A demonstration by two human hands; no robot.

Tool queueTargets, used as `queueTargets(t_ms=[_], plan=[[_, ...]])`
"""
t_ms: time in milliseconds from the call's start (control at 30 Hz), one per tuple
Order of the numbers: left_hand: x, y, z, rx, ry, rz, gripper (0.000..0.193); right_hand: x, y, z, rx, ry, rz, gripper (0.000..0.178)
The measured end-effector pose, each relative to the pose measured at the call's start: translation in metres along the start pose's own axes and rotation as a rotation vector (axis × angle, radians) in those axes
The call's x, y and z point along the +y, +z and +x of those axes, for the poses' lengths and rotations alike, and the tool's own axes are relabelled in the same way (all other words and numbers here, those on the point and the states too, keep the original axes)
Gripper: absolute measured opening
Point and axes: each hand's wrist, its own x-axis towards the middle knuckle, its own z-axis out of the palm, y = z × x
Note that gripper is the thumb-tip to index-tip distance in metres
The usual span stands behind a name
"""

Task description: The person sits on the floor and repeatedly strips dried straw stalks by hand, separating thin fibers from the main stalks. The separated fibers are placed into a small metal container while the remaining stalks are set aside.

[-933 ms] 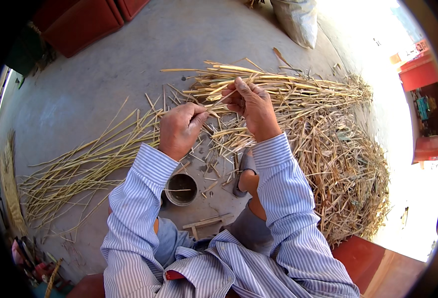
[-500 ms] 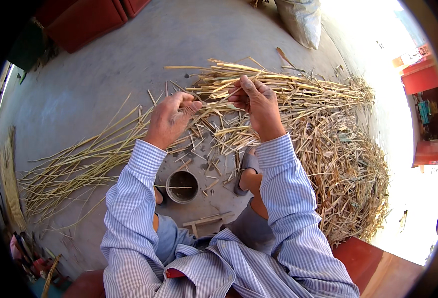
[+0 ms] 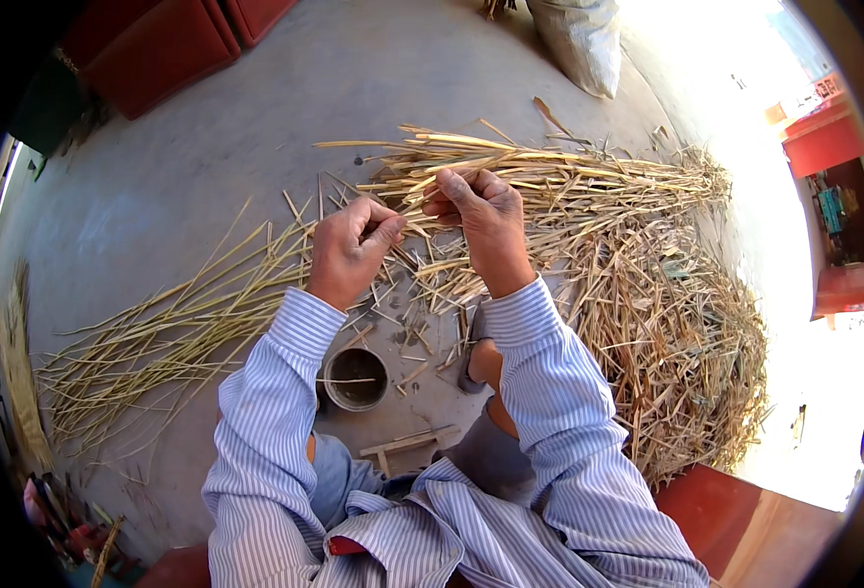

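My left hand (image 3: pixel 354 253) is closed in a pinch, thumb against the fingers. Close to its right, my right hand (image 3: pixel 486 223) also pinches, its thumb pressed on the index finger. A thin straw stalk seems to run between the two sets of fingertips; much of it is hard to tell from the straw behind. Beyond and beneath the hands lies a loose bundle of long dry straw (image 3: pixel 589 181), its cut ends to the left. Short snipped pieces are scattered on the floor below the hands.
A heap of dry leaves and husks (image 3: pixel 677 343) spreads on the right. Long thin stalks (image 3: pixel 158 343) fan out at left. Between my feet stands a round bowl (image 3: pixel 357 380) with a stalk across it, near a small wooden frame (image 3: pixel 408 443). A white sack (image 3: pixel 584 44) stands at the back.
Both hands have closed in toward each other, the right one moving left and slightly down. My left fingers have drawn into a tighter pinch. The view has shifted slightly.
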Motion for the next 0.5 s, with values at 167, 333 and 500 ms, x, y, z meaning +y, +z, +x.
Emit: queueTargets(t_ms=[167, 333, 500], plan=[[-0.002, 0.004, -0.002, 0.053, 0.11, 0.143, 0.018, 0.001, 0.001, 0.001, 0.071, 0.015, -0.024, 0.027], [0.002, 0.006, -0.004, 0.118, -0.016, -0.118, 0.02, -0.002, -0.001, 0.001, 0.043, 0.035, -0.025, 0.027], [-0.003, -0.01, 0.0, 0.224, -0.185, -0.371, 0.02, 0.001, -0.002, 0.004, -0.071, 0.014, -0.043, 0.024]])
